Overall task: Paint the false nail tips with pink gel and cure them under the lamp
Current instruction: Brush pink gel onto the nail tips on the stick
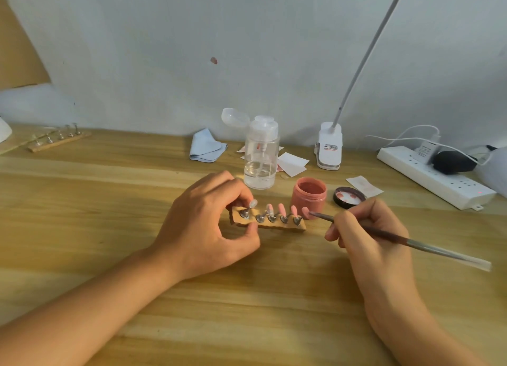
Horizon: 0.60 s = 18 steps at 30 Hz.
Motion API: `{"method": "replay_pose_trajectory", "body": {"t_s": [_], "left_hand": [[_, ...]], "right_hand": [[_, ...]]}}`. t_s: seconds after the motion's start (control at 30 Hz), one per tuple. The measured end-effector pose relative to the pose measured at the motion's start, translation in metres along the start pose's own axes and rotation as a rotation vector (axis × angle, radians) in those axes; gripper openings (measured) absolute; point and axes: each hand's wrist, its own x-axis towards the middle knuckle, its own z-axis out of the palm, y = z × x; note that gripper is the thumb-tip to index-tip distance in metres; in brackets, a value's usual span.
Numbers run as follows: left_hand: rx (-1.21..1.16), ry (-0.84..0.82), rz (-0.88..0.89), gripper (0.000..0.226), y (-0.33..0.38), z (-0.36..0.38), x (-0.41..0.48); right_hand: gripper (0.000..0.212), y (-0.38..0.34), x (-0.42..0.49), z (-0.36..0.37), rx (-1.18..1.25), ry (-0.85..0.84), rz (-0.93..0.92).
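Now left hand (203,226) fingers pinch wooden holder (267,223); right hand (367,236) fingers grip brush (397,238), bristles at rightmost tip (305,210).

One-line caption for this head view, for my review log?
Left hand grips the wooden nail-tip holder; right hand holds the brush at the rightmost pink tip.

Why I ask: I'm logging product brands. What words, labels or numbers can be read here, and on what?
Nothing is legible.
Clip lamp base: label with red and black print, too blurred to read.
Plug adapter on the power strip: grey print, too small to read.
Pink gel jar, pump bottle, brush, wooden nail holder: no print visible.
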Motion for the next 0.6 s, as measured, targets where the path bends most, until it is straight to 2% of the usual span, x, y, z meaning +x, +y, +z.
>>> {"method": "replay_pose_trajectory", "body": {"t_s": [0.2,0.6], "left_hand": [[-0.003,0.002,0.010,0.017,0.0000,-0.0004,-0.0006],[-0.007,-0.011,0.018,0.016,0.0001,-0.0009,0.0001]], "right_hand": [[0.011,0.0032,0.0013,-0.0024,-0.017,-0.004,-0.003],[0.017,-0.0001,-0.0004,-0.0005,0.006,0.011,0.015]]}}
